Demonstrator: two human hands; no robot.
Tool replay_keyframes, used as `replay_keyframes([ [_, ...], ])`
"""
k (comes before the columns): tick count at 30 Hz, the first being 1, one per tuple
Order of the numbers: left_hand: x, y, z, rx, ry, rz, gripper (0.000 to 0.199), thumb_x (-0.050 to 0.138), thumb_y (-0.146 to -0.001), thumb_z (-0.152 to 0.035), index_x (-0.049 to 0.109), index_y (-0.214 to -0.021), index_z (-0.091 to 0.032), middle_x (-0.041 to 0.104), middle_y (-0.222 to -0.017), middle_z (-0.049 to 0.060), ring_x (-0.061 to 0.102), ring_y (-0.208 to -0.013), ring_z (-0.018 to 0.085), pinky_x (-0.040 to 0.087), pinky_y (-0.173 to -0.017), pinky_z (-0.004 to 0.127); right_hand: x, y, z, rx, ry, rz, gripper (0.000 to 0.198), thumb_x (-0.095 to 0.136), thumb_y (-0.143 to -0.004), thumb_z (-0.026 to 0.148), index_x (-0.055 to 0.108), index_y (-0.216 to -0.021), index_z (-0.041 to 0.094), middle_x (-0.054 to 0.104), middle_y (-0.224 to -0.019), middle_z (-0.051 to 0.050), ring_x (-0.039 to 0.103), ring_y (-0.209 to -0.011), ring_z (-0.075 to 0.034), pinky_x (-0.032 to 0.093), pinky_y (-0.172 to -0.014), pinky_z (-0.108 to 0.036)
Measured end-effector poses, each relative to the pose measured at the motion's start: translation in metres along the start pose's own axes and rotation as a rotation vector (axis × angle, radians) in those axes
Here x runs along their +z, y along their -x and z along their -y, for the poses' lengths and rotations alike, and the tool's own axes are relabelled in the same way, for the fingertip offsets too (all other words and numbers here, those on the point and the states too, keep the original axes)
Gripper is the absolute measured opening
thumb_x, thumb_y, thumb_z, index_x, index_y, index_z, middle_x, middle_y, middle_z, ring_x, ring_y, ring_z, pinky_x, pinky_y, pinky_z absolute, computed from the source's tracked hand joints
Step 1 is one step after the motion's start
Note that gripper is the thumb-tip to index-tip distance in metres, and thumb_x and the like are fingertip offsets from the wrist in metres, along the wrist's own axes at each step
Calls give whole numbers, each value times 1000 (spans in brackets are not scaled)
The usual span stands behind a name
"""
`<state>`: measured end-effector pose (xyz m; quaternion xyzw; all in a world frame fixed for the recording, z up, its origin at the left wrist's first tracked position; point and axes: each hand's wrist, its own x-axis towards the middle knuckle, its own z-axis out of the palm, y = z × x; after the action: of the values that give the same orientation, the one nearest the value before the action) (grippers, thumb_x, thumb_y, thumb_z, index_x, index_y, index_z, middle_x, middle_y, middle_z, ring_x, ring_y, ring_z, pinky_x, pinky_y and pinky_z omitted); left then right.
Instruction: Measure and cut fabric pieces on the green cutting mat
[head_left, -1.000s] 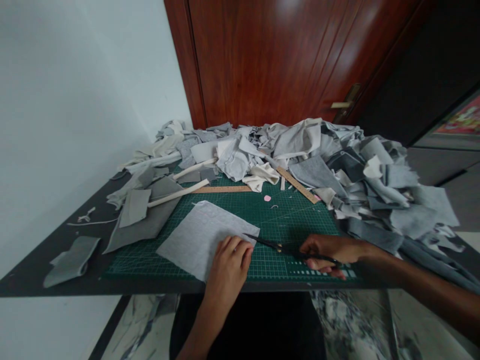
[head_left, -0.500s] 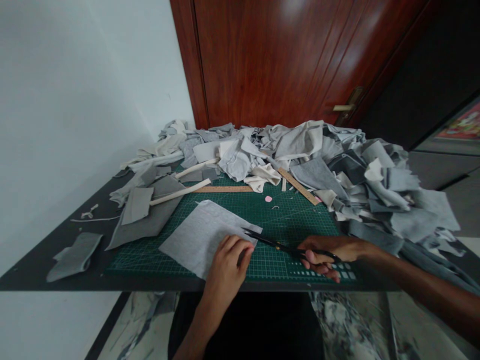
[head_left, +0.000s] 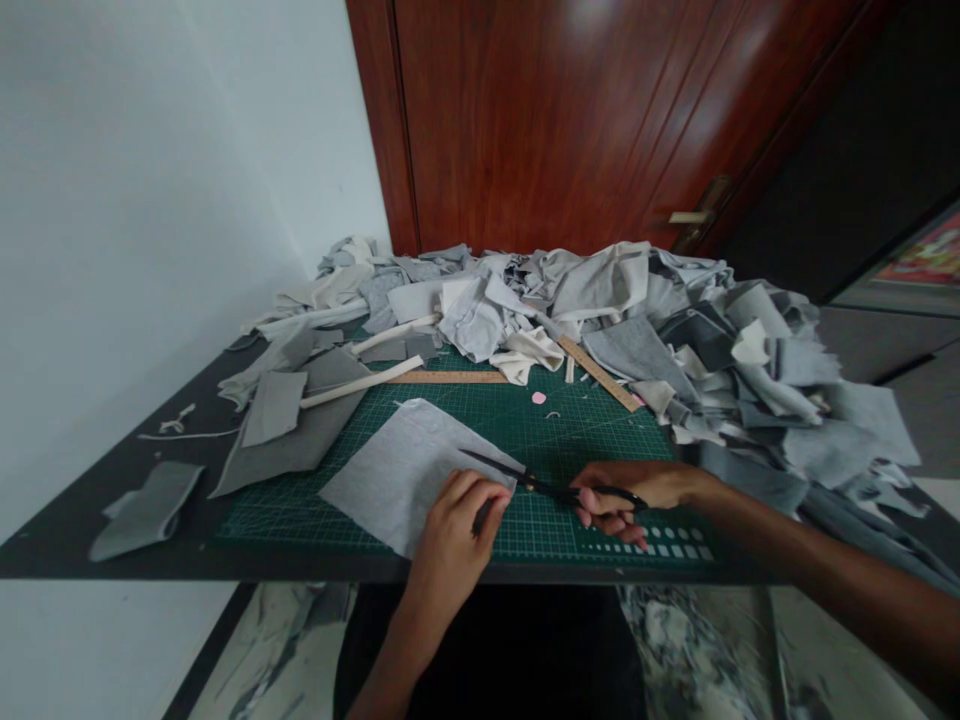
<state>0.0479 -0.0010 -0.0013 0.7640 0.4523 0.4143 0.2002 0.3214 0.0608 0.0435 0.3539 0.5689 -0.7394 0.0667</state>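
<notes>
A light grey fabric piece [head_left: 405,465] lies flat on the green cutting mat [head_left: 480,400]. My left hand [head_left: 459,520] rests at its lower right edge, fingers curled and closed on the fabric, with the thumb towards the right. Black scissors [head_left: 529,482] are in my right hand [head_left: 619,495], whose fingers go through and round the handles. Their blades reach left across the right corner of the fabric, just above my left fingertips. Whether the lower blade is under the cloth is hard to make out.
Heaped grey and cream fabric scraps [head_left: 600,280] line the back and right of the dark table. Two wooden rulers, one flat [head_left: 450,378] and one slanted [head_left: 598,373], lie on the mat. A folded grey piece [head_left: 150,510] is at the left edge. A pink bit [head_left: 538,398] lies mid-mat.
My right hand and the scissors have moved left, so the blades reach further over the fabric. My left hand and the fabric have stayed nearly in place.
</notes>
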Motion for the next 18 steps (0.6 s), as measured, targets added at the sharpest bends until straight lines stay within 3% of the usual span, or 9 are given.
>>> replay_keyframes([
  [8,0,-1,-1,-6,-7,20,16,55,-103,-21,67,-92,-23,69,-95,1,64,-94,20,52,-85,34,3,-4,5,-36,-3,-16,72,64,-75,87,53,-85,16,44,-56,10,43,-42,-5,51,-43,-22],
  [18,0,1,0,-18,-9,27,17,54,-103,-22,68,-94,-23,69,-96,2,66,-93,19,53,-85,34,12,-5,1,-72,-64,-93,68,68,-75,83,52,-83,17,37,-52,12,39,-38,-4,40,-34,-16],
])
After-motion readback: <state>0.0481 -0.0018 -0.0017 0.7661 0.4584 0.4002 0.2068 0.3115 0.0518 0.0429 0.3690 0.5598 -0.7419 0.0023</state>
